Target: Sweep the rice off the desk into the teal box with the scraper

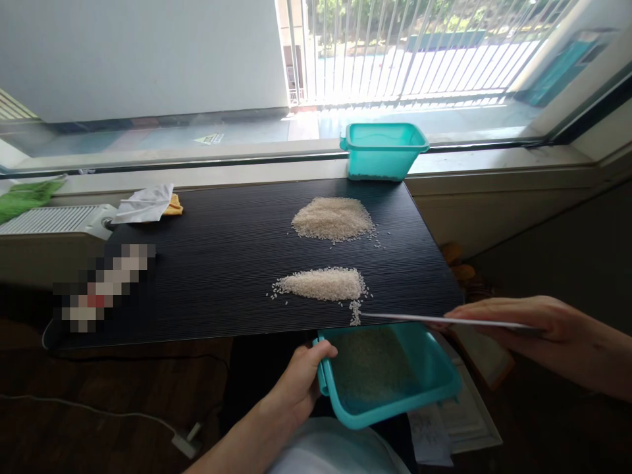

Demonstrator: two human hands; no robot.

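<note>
I see the left hand [302, 376] curled, thumb uppermost; well apart, the right hand [530, 320] holds flat, fingers toward it.

Left hand [303, 375]: tub [395, 408] is gripped by its rim
Right hand [540, 311]: white card [419, 318] is held beside loose grains [355, 313]
Rice [323, 284]: heaped in two piles on the table [212, 276]
Second tub [378, 163]: placed at far corner

A single camera on the person's head looks forward and steeply down, close above the dark worktop [212, 276], taking in nearly all of it. The person's own torso [330, 451] shows at six o'clock; the left hand [301, 375] comes in from seven, the right hand [538, 329] from nearly four. The window [162, 59], farther off, spans ten to two.
</note>
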